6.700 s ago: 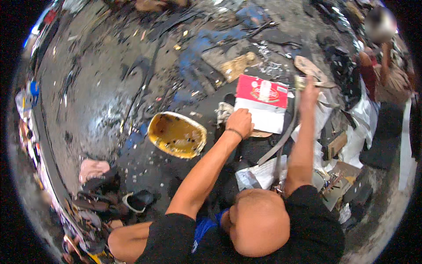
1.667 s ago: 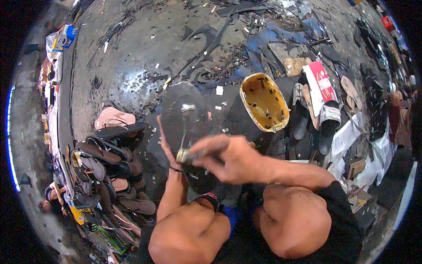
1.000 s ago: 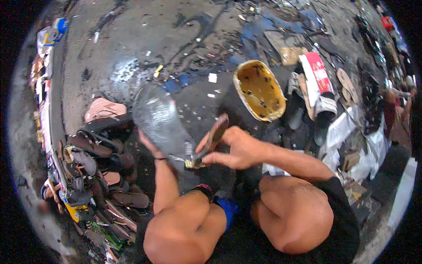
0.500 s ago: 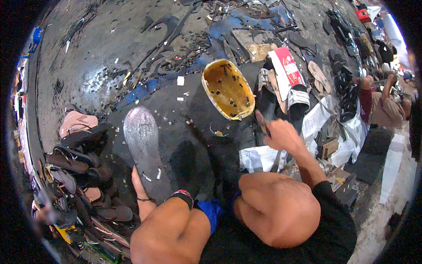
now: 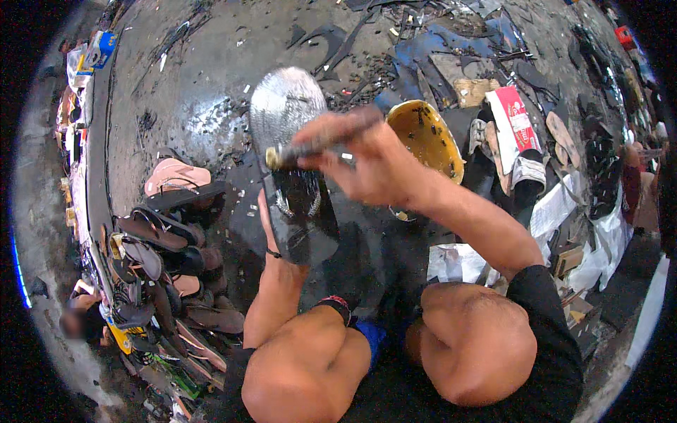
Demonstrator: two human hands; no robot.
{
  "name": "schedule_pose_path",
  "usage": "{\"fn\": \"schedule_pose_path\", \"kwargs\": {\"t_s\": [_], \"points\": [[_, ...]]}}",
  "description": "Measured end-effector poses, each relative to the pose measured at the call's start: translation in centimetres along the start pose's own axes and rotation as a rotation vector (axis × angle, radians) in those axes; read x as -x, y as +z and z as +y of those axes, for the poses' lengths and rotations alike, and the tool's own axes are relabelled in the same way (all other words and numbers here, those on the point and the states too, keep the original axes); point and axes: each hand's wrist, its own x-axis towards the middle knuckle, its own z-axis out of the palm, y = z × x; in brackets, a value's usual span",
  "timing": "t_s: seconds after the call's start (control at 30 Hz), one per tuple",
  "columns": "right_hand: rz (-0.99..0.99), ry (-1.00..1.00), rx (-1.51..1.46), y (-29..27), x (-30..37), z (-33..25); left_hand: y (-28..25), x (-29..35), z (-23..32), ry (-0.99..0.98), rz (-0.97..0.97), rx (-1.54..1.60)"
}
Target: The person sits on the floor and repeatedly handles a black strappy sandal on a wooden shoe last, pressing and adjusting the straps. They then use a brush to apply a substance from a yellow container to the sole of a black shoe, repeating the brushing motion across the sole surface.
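A long shoe sole [image 5: 285,95] lies tilted in front of me, its far end wet and glossy, its near end dark. My left hand [image 5: 265,222] grips its near left side, with the thumb along the edge; the other fingers are hidden beneath. Closed round a brush [image 5: 317,144] with a dark handle, my right hand [image 5: 363,158] reaches across the sole. The brush's pale end touches or hovers just above the left part of the sole; motion blur hides which. Right of the sole, partly behind my right forearm, a yellowish tub [image 5: 458,148] holds amber, glue-like stuff with dark bits.
Sandals and soles [image 5: 151,233] are heaped at the left. At the right lie a red-and-white box [image 5: 513,116], a white-strapped sandal [image 5: 529,173], loose soles [image 5: 562,137] and plastic sheeting [image 5: 458,262]. Dark scraps [image 5: 331,46] litter the far floor.
My right hand has moved left with the brush, from beside the tub to over the sole. My left hand has raised the sole and moved it away from me. The view has shifted left.
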Motion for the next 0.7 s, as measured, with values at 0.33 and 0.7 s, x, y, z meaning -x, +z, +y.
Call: {"fn": "schedule_pose_path", "kwargs": {"t_s": [0.33,0.7], "points": [[0.094,-0.163,0.156,1.2,3.9,-1.2,-5.6,-2.5,2.4,0.337,0.045,-0.328],[-0.118,-0.322,0.097,1.4,2.1,-3.5,-3.5,-3.0,0.2,-0.005,-0.059,-0.234]]}}
